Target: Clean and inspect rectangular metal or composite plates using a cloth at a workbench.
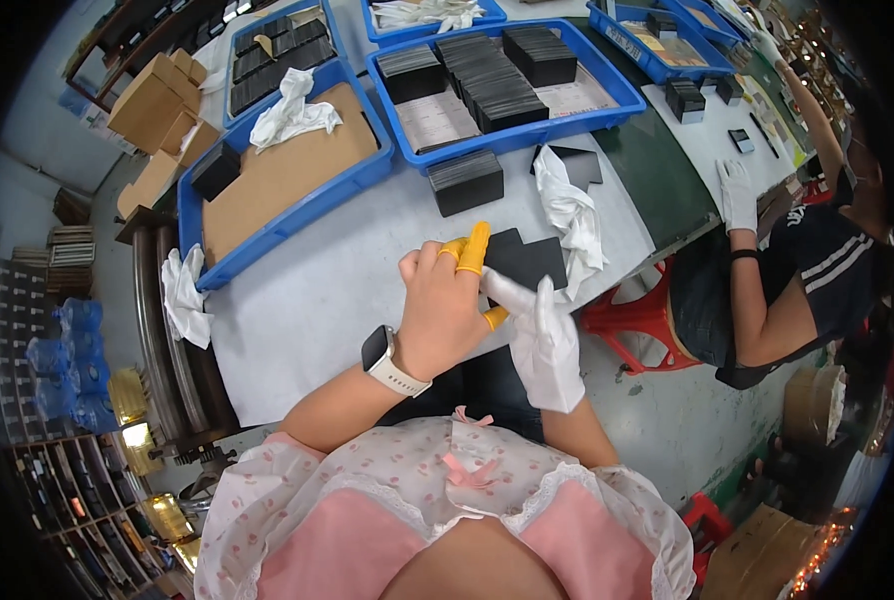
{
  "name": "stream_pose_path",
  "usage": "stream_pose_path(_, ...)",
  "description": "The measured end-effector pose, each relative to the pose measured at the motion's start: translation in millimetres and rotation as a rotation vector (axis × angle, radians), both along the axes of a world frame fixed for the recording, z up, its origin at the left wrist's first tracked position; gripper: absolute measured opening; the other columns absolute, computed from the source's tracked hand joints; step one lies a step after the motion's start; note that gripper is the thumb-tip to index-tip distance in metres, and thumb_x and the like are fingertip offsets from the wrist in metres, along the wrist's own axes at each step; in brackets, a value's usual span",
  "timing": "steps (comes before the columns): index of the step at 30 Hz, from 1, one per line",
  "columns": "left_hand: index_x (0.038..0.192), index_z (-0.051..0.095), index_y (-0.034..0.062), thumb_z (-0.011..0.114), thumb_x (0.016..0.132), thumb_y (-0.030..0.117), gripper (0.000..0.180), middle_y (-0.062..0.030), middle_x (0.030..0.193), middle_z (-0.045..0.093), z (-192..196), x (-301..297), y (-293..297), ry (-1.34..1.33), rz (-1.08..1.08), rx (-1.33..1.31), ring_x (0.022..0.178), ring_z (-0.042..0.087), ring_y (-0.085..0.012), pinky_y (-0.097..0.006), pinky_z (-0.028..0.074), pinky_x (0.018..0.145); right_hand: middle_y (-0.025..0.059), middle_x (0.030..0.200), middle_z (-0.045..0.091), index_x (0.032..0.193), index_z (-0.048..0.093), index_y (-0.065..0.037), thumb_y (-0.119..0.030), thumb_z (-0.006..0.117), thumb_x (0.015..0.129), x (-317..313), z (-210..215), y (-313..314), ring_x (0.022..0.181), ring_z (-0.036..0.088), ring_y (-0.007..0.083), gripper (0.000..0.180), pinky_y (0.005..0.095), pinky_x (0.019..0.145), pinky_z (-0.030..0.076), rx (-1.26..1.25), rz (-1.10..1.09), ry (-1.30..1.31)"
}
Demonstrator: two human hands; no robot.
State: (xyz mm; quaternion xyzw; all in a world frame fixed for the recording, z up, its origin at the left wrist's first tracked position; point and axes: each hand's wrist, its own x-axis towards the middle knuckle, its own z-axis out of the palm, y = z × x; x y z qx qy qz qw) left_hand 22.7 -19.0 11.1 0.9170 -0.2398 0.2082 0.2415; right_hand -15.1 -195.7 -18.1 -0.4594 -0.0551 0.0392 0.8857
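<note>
Right hand [547,340], white-gloved, pinched the near edge of a black card [523,258] held above the grey table [307,300]. Left hand [442,300], with yellow finger cots, gripped its left side, wrist bent. White cloth [575,215] lay just beside.

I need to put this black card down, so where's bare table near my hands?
Bare grey table lies left of your left hand, between the cardboard-lined blue tray and the near edge. Rightward it's crowded: white cloth, black stack.
</note>
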Motion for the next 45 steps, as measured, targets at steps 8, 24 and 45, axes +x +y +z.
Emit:
stream_pose_path(8, 0.142, 0.061, -0.0067, 0.098, 0.068, 0.026, 0.089, -0.0094, 0.103, 0.063, 9.2, -12.6, -2.0, 0.110, -0.025, -0.126, 0.101, 0.053, -0.0294, -0.045, 0.032, 0.093, 0.0166, 0.161, 0.051, 0.162, 0.043, 0.002, -0.024, 0.064, 0.108, 39.1, -9.1, -84.6, 0.141, 0.057, 0.0272, 0.063, 0.0415, 0.120, 0.043, -0.198, -0.645, 0.079)
stream_pose_path(24, 0.138, 0.063, -0.0081, 0.098, 0.067, 0.026, 0.086, -0.0141, 0.106, 0.062, 9.0, -24.8, -19.1, 0.244, -0.052, -0.043, 0.101, 0.053, -0.0312, -0.044, 0.032, 0.092, 0.0013, 0.095, 0.066, 0.148, 0.055, 0.002, -0.015, 0.071, 0.106, 10.5, 24.5, -42.3, 0.071, 0.061, 0.0049, 0.048, 0.0204, 0.059, 0.049, -0.569, -0.458, 0.365)
stream_pose_path(45, 0.142, 0.062, -0.0066, 0.098, 0.067, 0.028, 0.090, -0.0138, 0.108, 0.062, 7.1, -28.2, -14.7, 0.235, -0.047, -0.080, 0.104, 0.053, -0.0314, -0.044, 0.033, 0.093, 0.0014, 0.095, 0.069, 0.149, 0.052, -0.002, -0.008, 0.065, 0.109, 12.2, 2.7, -74.5, 0.068, 0.058, 0.0035, 0.043, 0.0189, 0.057, 0.044, -0.553, -0.628, 0.360)
